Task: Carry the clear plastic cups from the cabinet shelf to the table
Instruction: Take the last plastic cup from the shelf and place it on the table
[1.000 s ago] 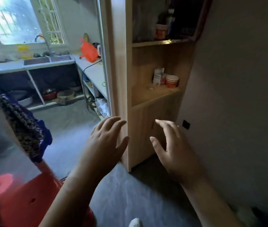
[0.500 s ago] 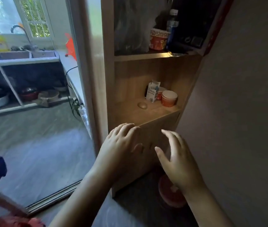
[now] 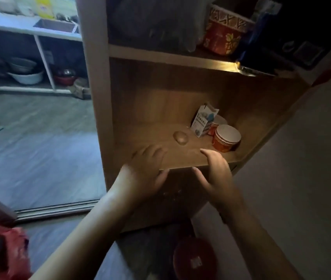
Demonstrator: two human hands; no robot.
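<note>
A wooden cabinet (image 3: 98,102) stands before me with two open shelves. On the upper shelf (image 3: 160,55) a dim stack of clear plastic cups (image 3: 160,23) lies in a see-through sleeve, hard to make out. My left hand (image 3: 144,174) hovers at the front edge of the lower shelf (image 3: 150,142), fingers spread, holding nothing. My right hand (image 3: 215,172) is just to its right at the same edge, fingers apart and empty. A small clear lump (image 3: 180,137) sits on the lower shelf beyond both hands.
A red paper bowl (image 3: 226,138) and a small white carton (image 3: 204,121) stand at the lower shelf's back right. A red patterned cup (image 3: 224,31) is on the upper shelf. A red round thing (image 3: 195,259) lies on the floor. A grey wall (image 3: 302,178) is close on the right.
I have stepped closer to the cabinet. Both hands rose from in front of the lower door to the edge of the lower shelf, still empty.
</note>
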